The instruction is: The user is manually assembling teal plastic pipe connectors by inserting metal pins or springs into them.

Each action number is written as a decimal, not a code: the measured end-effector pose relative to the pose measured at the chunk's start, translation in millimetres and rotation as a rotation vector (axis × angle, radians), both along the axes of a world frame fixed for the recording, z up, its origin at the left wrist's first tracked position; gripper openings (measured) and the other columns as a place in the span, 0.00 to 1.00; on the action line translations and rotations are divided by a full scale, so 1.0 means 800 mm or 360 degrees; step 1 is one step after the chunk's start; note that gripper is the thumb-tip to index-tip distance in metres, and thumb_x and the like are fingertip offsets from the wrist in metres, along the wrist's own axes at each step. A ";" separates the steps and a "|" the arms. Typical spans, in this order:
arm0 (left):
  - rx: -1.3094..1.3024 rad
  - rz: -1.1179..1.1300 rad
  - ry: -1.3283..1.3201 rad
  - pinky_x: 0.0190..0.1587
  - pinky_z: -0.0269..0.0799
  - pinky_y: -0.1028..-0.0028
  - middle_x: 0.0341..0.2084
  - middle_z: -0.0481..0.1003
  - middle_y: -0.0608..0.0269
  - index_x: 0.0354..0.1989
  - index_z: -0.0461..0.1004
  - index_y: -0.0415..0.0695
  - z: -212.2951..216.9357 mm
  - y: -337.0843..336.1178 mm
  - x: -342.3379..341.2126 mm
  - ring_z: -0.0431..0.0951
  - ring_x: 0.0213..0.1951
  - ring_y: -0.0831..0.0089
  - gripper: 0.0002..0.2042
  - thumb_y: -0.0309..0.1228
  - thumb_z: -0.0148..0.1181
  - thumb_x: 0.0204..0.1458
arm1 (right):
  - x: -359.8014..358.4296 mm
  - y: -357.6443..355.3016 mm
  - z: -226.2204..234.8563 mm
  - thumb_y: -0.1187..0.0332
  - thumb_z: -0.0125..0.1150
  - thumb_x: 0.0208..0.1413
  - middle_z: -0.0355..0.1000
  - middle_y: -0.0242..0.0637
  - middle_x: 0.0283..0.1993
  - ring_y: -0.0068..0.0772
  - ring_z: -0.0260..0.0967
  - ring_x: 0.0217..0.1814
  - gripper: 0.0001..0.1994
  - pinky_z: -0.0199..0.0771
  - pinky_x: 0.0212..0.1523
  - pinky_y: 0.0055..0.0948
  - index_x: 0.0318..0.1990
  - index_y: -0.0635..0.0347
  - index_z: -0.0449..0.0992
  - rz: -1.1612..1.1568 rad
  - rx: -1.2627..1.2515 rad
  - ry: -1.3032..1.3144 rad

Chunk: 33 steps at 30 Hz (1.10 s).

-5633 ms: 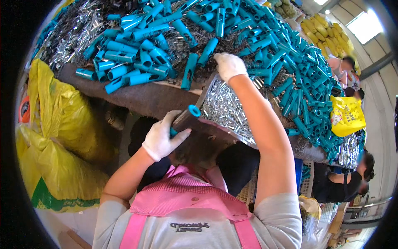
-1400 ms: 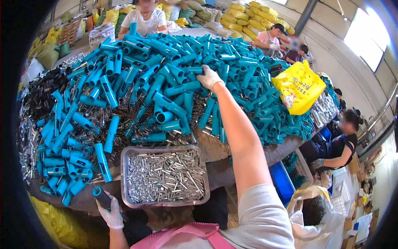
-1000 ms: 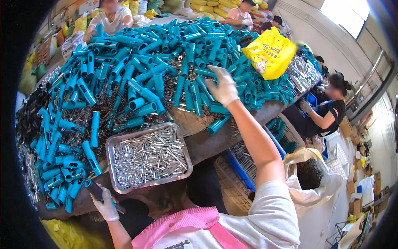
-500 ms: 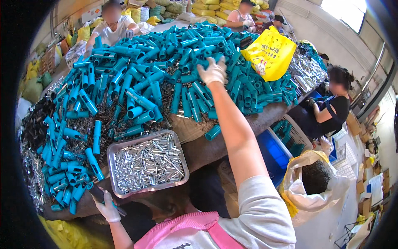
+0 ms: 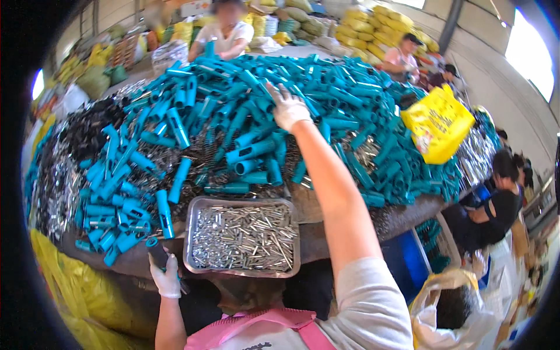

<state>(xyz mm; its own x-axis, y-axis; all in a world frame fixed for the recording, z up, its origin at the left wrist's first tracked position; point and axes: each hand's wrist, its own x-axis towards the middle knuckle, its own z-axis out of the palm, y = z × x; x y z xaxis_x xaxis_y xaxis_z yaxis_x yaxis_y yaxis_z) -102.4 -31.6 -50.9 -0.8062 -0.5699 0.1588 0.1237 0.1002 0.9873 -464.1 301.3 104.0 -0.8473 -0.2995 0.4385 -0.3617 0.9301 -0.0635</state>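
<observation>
A large heap of teal plastic tubes (image 5: 256,149) with slots cut in their sides covers the table. My right hand (image 5: 290,109), in a pale glove, stretches far over it; its fingers are spread and touch tubes near the top. My left hand (image 5: 167,277), also gloved, is low by the table's front edge with its fingers closed round a dark tubular piece (image 5: 157,252). The lower part of that piece is mostly hidden by the hand. Right of it, a metal tray (image 5: 189,248) holds many short silver pins (image 5: 242,236).
Black parts (image 5: 96,125) and shiny metal pieces (image 5: 55,186) are heaped at the left. A yellow bag (image 5: 440,125) lies on the heap's right side. Below the table's right edge are a blue bin (image 5: 402,262) and an open sack (image 5: 417,318). Other people sit around the table.
The view has turned, so the table appears shifted. My right hand has moved over the heap, leftward among the tubes. My left hand still grips the dark piece.
</observation>
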 end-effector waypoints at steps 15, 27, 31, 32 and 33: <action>0.0093 -0.0009 0.0010 0.14 0.60 0.80 0.23 0.66 0.68 0.43 0.63 0.44 0.005 0.000 0.011 0.64 0.13 0.81 0.14 0.21 0.54 0.48 | -0.032 0.270 -0.001 0.63 0.39 0.59 0.71 0.57 0.49 0.58 0.71 0.49 0.28 0.70 0.49 0.48 0.67 0.49 0.46 -0.1637 -0.1233 0.0173; 0.0002 0.0078 -0.0061 0.34 0.65 0.80 0.29 0.67 0.69 0.45 0.64 0.42 -0.007 -0.007 0.016 0.66 0.30 0.82 0.15 0.21 0.55 0.47 | -0.073 0.175 0.026 0.62 0.62 0.48 0.61 0.51 0.59 0.49 0.66 0.58 0.35 0.71 0.53 0.40 0.62 0.62 0.54 -0.1492 -0.0949 0.0013; -0.0049 0.0025 -0.0049 0.34 0.65 0.80 0.29 0.66 0.69 0.45 0.64 0.41 -0.014 -0.014 0.022 0.67 0.31 0.82 0.15 0.23 0.55 0.48 | -0.050 0.121 0.055 0.60 0.61 0.46 0.60 0.43 0.60 0.47 0.56 0.63 0.28 0.64 0.60 0.36 0.55 0.61 0.66 -0.1114 -0.0482 0.0018; -0.0043 0.0037 -0.0073 0.35 0.65 0.79 0.29 0.67 0.69 0.45 0.64 0.41 -0.017 -0.014 0.018 0.67 0.31 0.81 0.15 0.23 0.55 0.48 | -0.040 0.111 0.063 0.61 0.63 0.42 0.60 0.42 0.60 0.49 0.58 0.62 0.33 0.66 0.58 0.36 0.58 0.61 0.62 -0.1151 -0.0528 0.0048; -0.0048 0.0032 -0.0097 0.36 0.65 0.79 0.29 0.67 0.69 0.45 0.64 0.42 -0.012 -0.014 0.011 0.67 0.31 0.81 0.15 0.24 0.55 0.48 | -0.047 0.126 0.062 0.61 0.66 0.39 0.59 0.43 0.60 0.52 0.63 0.58 0.38 0.69 0.55 0.37 0.60 0.61 0.57 -0.1193 -0.0663 0.0062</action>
